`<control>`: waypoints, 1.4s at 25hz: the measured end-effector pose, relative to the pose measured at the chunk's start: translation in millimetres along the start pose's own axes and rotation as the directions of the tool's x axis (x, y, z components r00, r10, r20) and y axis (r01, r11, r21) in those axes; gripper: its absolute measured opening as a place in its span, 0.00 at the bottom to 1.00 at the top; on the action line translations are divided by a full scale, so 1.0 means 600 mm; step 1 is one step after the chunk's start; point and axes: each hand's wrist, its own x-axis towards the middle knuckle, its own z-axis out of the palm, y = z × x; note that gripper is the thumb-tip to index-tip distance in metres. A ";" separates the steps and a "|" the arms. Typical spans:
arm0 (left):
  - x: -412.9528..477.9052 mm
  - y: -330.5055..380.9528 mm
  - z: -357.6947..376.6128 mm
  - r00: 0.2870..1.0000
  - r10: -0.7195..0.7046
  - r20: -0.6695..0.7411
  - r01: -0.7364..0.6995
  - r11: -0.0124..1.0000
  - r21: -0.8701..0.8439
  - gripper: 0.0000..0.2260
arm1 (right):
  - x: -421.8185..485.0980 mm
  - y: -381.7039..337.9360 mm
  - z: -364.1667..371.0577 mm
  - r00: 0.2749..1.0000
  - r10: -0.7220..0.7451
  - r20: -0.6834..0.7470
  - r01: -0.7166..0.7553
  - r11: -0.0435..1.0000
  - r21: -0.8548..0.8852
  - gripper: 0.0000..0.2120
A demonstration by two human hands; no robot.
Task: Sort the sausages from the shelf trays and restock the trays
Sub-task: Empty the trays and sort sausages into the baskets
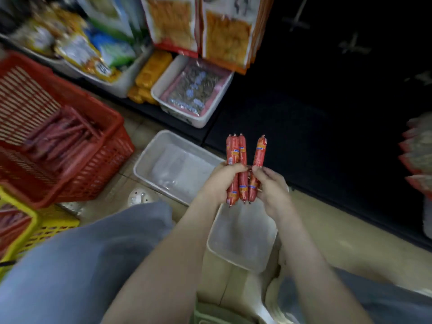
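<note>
Three red-wrapped sausages stand upright between my hands in the head view. My left hand (221, 181) grips two sausages (236, 150) side by side. My right hand (271, 185) pinches a third sausage (260, 150), tilted slightly away to the right. Below my hands lies a clear plastic tray (243, 244) on the floor, and a second clear tray (163, 160) lies to the left of it. A red basket (105, 146) at the left holds several long red sausages (63, 139).
A yellow basket (53, 228) with more red sausages sits at the lower left. A white tray (161, 90) with a pink-edged packet stands on the low shelf, next to yellow packets (152, 71). Snack bags hang above. A dark shelf unit (327, 101) fills the right. My grey-clad knees frame the bottom.
</note>
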 end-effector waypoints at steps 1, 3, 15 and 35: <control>-0.029 0.024 0.005 1.000 0.028 -0.004 -0.028 1.000 0.008 0.10 | -0.028 -0.029 0.008 0.999 -0.030 0.036 0.031 0.999 -0.024 0.11; -0.100 0.069 0.008 0.994 0.109 -0.016 -0.109 0.994 0.018 0.04 | -0.086 -0.079 0.027 0.987 -0.111 0.116 0.120 0.990 -0.076 0.11; -0.459 0.190 -0.252 0.900 0.403 -0.165 -0.430 0.882 -0.194 0.11 | -0.334 -0.191 0.358 0.734 -0.316 0.601 0.451 0.889 -0.083 0.19; -0.473 0.028 -0.683 0.800 0.014 -0.599 -0.436 0.699 -0.566 0.03 | -0.257 0.062 0.775 0.483 0.310 0.819 0.669 0.473 -0.573 0.09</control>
